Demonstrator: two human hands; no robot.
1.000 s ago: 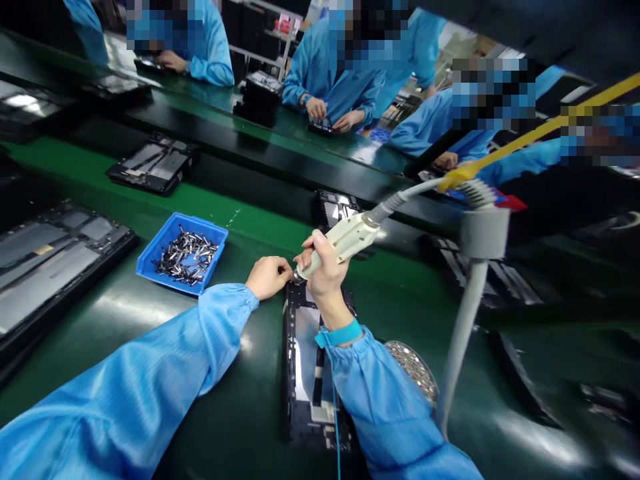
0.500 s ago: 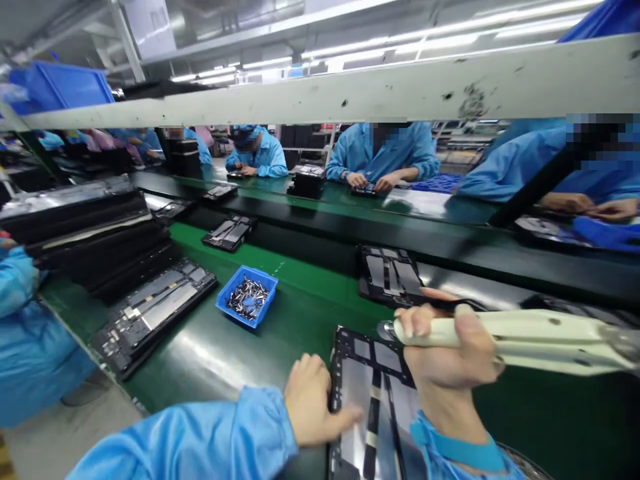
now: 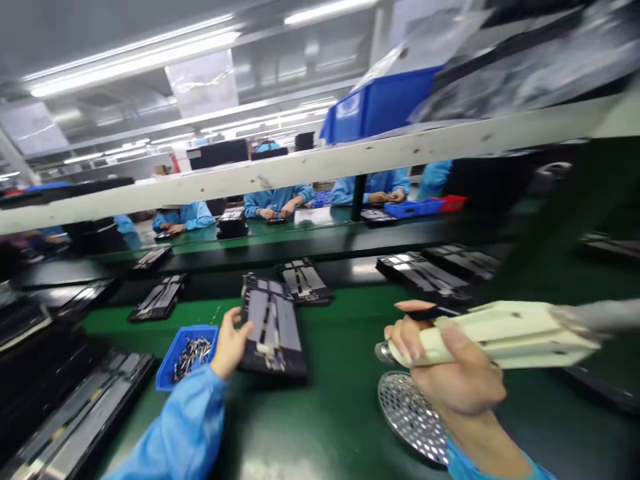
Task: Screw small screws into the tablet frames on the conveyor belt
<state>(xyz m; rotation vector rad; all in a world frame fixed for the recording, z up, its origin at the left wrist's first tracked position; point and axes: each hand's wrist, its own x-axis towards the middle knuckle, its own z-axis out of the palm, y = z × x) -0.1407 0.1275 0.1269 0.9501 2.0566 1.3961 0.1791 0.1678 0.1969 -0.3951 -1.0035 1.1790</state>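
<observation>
My left hand (image 3: 231, 347) grips the left edge of a black tablet back panel (image 3: 273, 327), which lies out ahead on the green belt. My right hand (image 3: 450, 373) is wrapped round a cream electric screwdriver (image 3: 500, 333), held level above the belt with its tip pointing left. A round perforated metal screw dish (image 3: 413, 417) lies just below that hand. A blue tray of small metal parts (image 3: 185, 357) sits right beside my left wrist.
More black panels (image 3: 305, 280) (image 3: 423, 270) (image 3: 160, 299) lie further along the green belt (image 3: 345, 400). Long black panels (image 3: 75, 413) are stacked at the left. A white beam (image 3: 300, 167) crosses overhead with a blue bin (image 3: 380, 103). People in blue coats work across the line.
The view has tilted up. My left hand has pushed the panel forward and away from me. The screw dish has come into view, and my right hand still holds the screwdriver clear of the panel.
</observation>
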